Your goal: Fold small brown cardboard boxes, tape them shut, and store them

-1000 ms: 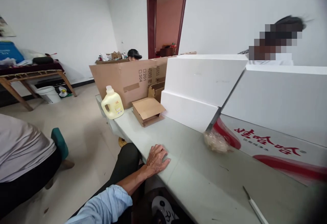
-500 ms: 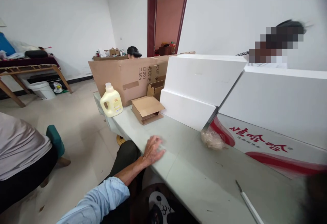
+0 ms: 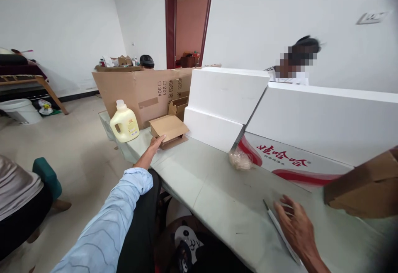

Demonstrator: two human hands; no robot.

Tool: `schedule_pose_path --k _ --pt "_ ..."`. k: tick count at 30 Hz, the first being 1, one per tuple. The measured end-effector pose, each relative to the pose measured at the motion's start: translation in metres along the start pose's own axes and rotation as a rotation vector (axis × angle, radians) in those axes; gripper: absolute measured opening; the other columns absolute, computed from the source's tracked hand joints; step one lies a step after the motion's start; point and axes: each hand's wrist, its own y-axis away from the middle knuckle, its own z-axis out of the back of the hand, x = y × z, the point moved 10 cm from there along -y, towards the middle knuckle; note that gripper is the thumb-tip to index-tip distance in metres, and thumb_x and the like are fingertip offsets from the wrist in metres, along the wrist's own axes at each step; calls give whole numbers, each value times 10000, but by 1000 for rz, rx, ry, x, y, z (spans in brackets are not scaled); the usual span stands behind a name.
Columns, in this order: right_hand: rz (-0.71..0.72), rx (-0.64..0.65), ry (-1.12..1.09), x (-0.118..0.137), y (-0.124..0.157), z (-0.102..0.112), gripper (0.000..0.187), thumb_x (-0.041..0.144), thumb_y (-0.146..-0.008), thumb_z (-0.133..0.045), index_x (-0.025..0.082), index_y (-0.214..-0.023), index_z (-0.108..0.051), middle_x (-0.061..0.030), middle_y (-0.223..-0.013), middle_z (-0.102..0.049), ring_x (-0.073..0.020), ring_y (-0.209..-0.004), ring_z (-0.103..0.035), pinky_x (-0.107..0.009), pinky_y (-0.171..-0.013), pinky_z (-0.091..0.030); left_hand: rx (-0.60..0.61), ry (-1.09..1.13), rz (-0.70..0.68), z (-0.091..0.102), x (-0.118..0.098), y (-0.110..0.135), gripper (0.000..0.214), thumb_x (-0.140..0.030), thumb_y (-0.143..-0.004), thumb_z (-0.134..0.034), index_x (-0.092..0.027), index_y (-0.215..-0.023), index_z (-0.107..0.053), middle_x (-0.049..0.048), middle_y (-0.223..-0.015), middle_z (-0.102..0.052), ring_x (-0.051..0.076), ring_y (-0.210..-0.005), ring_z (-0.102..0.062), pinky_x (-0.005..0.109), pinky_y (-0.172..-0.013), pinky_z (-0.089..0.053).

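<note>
My left hand reaches across the table to a small brown cardboard box and grips its near left corner. A finger or thumb lies along the edge; the other fingers are mostly hidden. Over the right part of the table hovers my right hand, fingers apart and slightly curled, with nothing in them. Just beside and partly under it lies a slim white-handled knife, its dark blade pointing away from me. Farther right is another folded brown cardboard box.
A yellow detergent bottle stands left of the small box. Behind are a big carton, white foam boxes and a red-and-white printed carton. Crumpled clear plastic lies before them. Other people sit behind the boxes and at left.
My left hand has moved forward from the table edge onto the small box. My right hand has come into view by the knife, and the right-hand cardboard box shows now. The view has turned right.
</note>
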Motion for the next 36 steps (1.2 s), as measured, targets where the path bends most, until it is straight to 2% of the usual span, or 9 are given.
schedule_pose_path --k 4,8,13,16,19,22,29,33,36 --pt "89 120 -73 52 12 -36 576 683 -771 -589 270 -1163 -682 -145 -1132 -772 -321 -868 -769 -510 -815 -647 45 -37 88 -3 28 21 414 -391 -1056 -716 -172 -1402 -651 123 -1382 -686 267 -1171 -718 482 -981 -648" --pt "178 229 -143 101 16 -68 548 649 -821 -602 240 -1174 -694 -145 -1176 -776 -295 -920 -767 -462 -818 -651 62 -107 62 1 35 36 414 -386 -1061 -708 -174 -1410 -645 121 -1378 -690 261 -1156 -725 474 -970 -652" --pt "236 309 -206 140 25 -101 523 622 -855 -599 213 -1165 -698 -142 -1133 -783 -271 -879 -753 -442 -808 -639 9 -308 4 19 19 28 678 -429 -905 -874 -130 -1443 -591 206 -1414 -694 323 -1253 -708 425 -1031 -577" --pt "250 332 -212 151 35 -117 523 612 -876 -587 206 -1183 -704 -147 -1166 -784 -260 -878 -747 -429 -808 -634 1 -441 -31 19 2 18 615 -520 -843 -893 -164 -1293 -671 210 -1355 -738 379 -1328 -668 434 -1068 -529" --pt "258 358 -219 159 48 -128 523 597 -899 -572 194 -1201 -710 -151 -1158 -786 -248 -845 -739 -422 -793 -632 4 -539 -59 11 -11 14 441 -560 -907 -803 -185 -1129 -732 196 -1290 -768 384 -1341 -657 446 -1078 -510" --pt "266 376 -228 165 57 -132 507 581 -913 -577 197 -1214 -714 -140 -1140 -790 -239 -826 -731 -423 -808 -630 4 -597 -84 7 -18 21 406 -543 -1007 -704 -171 -1166 -731 149 -1294 -750 319 -1277 -679 486 -1101 -515" --pt "239 365 -284 173 54 -119 513 629 -926 -610 210 -1201 -719 -144 -1174 -789 -249 -859 -734 -426 -814 -626 123 -616 -190 10 -2 95 227 -306 -1026 -529 -163 -973 -697 188 -1149 -753 327 -1202 -678 431 -1038 -492" --pt "187 377 -334 177 45 -118 605 710 -895 -645 199 -1207 -726 -163 -1191 -790 -276 -935 -745 -439 -845 -622 333 -494 -222 12 18 148 172 -369 -874 -674 -199 -853 -667 113 -1048 -752 292 -1054 -698 392 -966 -517" --pt "175 404 -350 184 38 -125 654 749 -897 -633 185 -1213 -737 -183 -1231 -785 -310 -1034 -748 -453 -892 -617 487 -353 -160 22 27 159 328 -461 -709 -824 -206 -877 -703 60 -992 -765 270 -963 -715 360 -870 -557"
